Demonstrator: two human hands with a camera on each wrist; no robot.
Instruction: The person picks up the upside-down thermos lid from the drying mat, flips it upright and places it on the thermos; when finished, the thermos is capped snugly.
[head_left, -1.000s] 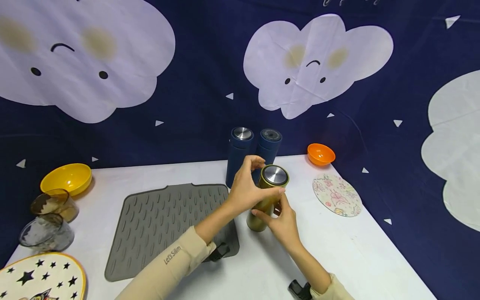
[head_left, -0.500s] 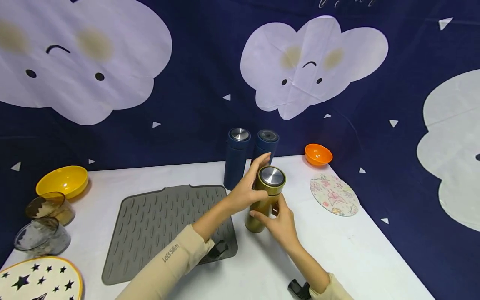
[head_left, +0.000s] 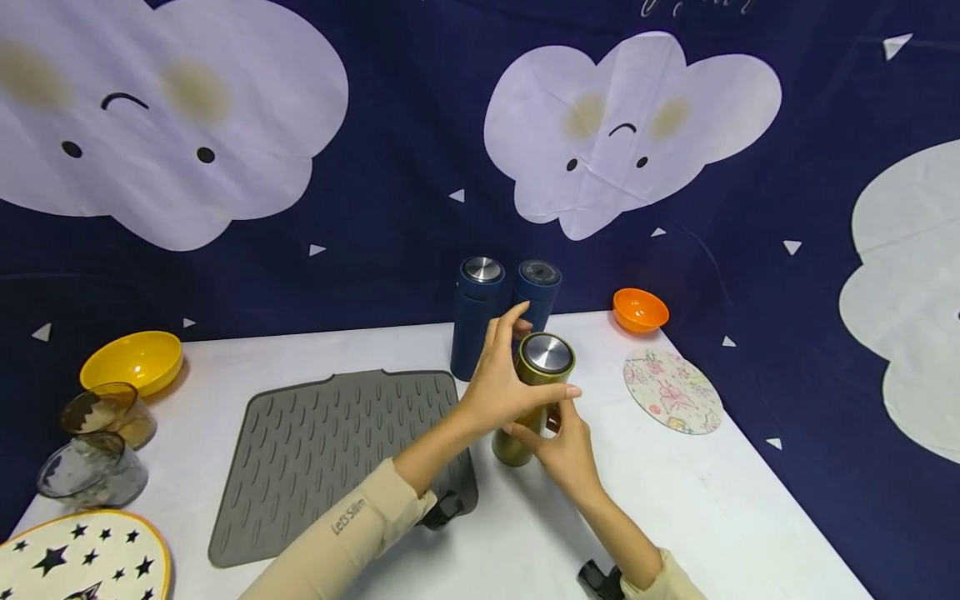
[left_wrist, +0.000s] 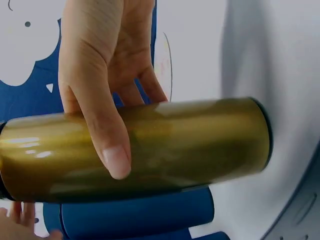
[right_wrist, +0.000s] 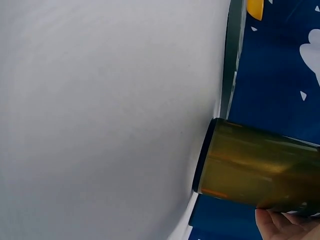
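Note:
A gold thermos bottle (head_left: 514,450) with a shiny steel lid top (head_left: 547,353) stands upright near the table's middle. My right hand (head_left: 567,454) grips its body, with the thumb across the near side, as the left wrist view also shows. Up by the lid is my left hand (head_left: 495,383), spread around the upper part. Its thumb reaches across the front of the bottle and its index finger stands raised behind the lid, apart from it. In the right wrist view the gold bottle (right_wrist: 260,167) shows its dark base ring, with fingertips (right_wrist: 280,225) along one side.
Two dark blue bottles, one with a steel lid (head_left: 474,325) and one with a dark lid (head_left: 540,287), stand behind. A grey ridged mat (head_left: 337,458) lies left. Bowls (head_left: 142,362), glass cups (head_left: 97,475) and a starred plate (head_left: 97,542) line the left; an orange bowl (head_left: 640,311) and patterned disc (head_left: 672,392) lie right.
My left thumb drew back to the left half a second ago and now reaches right across the bottle again. The raised index finger has shifted slightly left; the right hand keeps its grip.

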